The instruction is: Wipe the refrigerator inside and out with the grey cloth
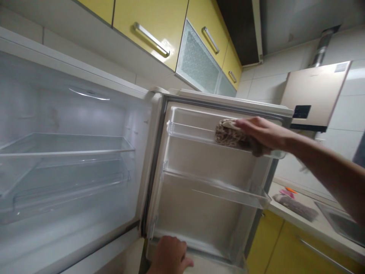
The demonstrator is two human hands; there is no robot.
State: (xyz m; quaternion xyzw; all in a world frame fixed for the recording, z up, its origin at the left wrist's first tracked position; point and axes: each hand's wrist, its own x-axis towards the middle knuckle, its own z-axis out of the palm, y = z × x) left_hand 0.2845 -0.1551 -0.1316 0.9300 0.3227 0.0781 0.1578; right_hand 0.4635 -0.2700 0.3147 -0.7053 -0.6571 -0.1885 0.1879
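My right hand (pixel 262 133) is closed round a brown-and-white fluffy cleaning cloth (pixel 230 133) at the top clear rack (pixel 188 131) of the open refrigerator door (pixel 205 160). At the door's lower left corner, my left hand (pixel 169 253) has its fingers curled over the rim of the bottom door rack (pixel 199 254), thumb pointing right. A middle clear rack (pixel 216 186) spans the door between the two hands. All the racks look bare.
To the left is the refrigerator interior (pixel 85 114) with glass shelves (pixel 76 144). Yellow cabinets (pixel 154 19) hang above. On the right, the counter (pixel 305 224) holds a grey-brown cloth (pixel 296 205), pink and orange items (pixel 288 192) and a sink (pixel 342 220). A water heater (pixel 316 95) hangs behind.
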